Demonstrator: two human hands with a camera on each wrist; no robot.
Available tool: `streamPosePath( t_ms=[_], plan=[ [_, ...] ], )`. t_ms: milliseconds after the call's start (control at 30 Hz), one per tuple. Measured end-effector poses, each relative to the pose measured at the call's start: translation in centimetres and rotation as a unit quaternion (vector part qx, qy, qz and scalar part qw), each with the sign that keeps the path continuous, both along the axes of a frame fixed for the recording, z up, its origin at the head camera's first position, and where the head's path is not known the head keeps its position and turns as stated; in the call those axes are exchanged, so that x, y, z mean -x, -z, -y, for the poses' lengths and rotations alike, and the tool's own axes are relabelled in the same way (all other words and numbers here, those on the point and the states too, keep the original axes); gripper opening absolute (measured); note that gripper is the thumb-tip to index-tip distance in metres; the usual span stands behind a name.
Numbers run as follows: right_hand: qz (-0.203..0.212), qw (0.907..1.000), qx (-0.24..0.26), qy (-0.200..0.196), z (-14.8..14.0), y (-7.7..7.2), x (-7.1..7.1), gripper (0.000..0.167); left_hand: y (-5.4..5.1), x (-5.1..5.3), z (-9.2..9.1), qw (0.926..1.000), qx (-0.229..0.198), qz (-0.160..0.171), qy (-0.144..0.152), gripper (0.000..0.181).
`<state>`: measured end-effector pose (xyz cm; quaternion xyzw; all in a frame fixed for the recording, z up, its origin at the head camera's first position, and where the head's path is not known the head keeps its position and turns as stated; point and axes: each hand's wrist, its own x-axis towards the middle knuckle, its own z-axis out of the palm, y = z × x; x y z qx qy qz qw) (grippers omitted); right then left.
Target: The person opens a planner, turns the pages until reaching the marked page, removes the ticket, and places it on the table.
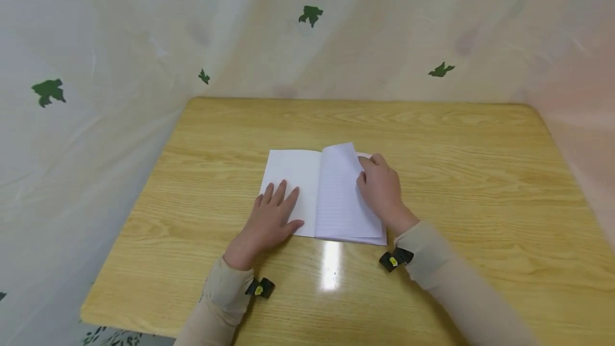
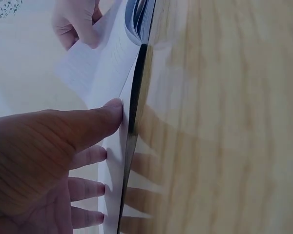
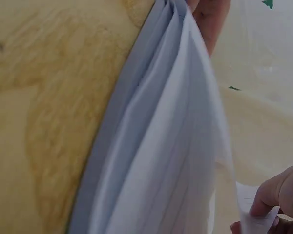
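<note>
An open notebook [image 1: 305, 170] lies on the wooden table, its left page blank and its right page lined. My left hand [image 1: 273, 218] rests with spread fingers on the lower left page; in the left wrist view its thumb [image 2: 100, 122] presses near the page edge. At the right side my right hand [image 1: 381, 186] pinches the outer edge of a lined page [image 1: 338, 191], whose upper corner is lifted. The right wrist view shows that page [image 3: 185, 146] raised and curving, with several more leaves fanned beneath it and the right fingers [image 3: 271, 197] on its far edge.
The wooden table [image 1: 456, 175] extends on all sides of the notebook. A pale curtain [image 1: 375, 31] with green bird shapes hangs behind the table and along its sides. Each sleeve carries a small black wrist mount [image 1: 396, 259] near the cuff.
</note>
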<state>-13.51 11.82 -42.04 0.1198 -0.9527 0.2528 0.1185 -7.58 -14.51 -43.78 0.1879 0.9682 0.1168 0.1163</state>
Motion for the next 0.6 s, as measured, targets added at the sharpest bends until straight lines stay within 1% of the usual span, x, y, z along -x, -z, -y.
streamPosePath(
  t_ms=[67, 167, 267, 333, 400, 467, 533, 600],
  plan=[
    [-0.044, 0.9988, -0.019, 0.000, 0.4, 0.1, -0.2, 0.034, 0.1, 0.1, 0.1, 0.9998, -0.016, -0.008, 0.006, 0.072],
    [-0.103, 0.9932, -0.055, 0.000, 1.0, 0.4, -0.6, 0.035, 0.1, 0.2, 0.1, 0.9989, -0.042, -0.019, 0.008, 0.071],
    [-0.146, 0.9849, -0.092, -0.003, 1.5, 0.5, -1.0, 0.038, 0.1, 0.3, 0.0, 0.9978, -0.062, -0.025, 0.003, 0.074],
    [-0.163, 0.9797, -0.116, -0.014, 1.8, 0.5, -1.3, 0.039, 0.2, 0.4, -0.1, 0.9970, -0.071, -0.031, 0.001, 0.078],
    [-0.171, 0.9753, -0.137, -0.032, 2.1, 0.4, -1.5, 0.041, 0.3, 0.5, -0.2, 0.9959, -0.081, -0.041, 0.001, 0.084],
    [-0.169, 0.9718, -0.155, -0.054, 2.4, 0.3, -1.7, 0.043, 0.3, 0.6, -0.4, 0.9949, -0.087, -0.051, 0.002, 0.090],
    [-0.154, 0.9694, -0.175, -0.077, 2.7, 0.2, -1.8, 0.047, 0.3, 0.6, -0.5, 0.9942, -0.091, -0.057, 0.003, 0.098],
    [-0.125, 0.9709, -0.179, -0.099, 3.0, 0.2, -2.0, 0.048, 0.3, 0.6, -0.7, 0.9942, -0.092, -0.054, 0.002, 0.104]
  ],
)
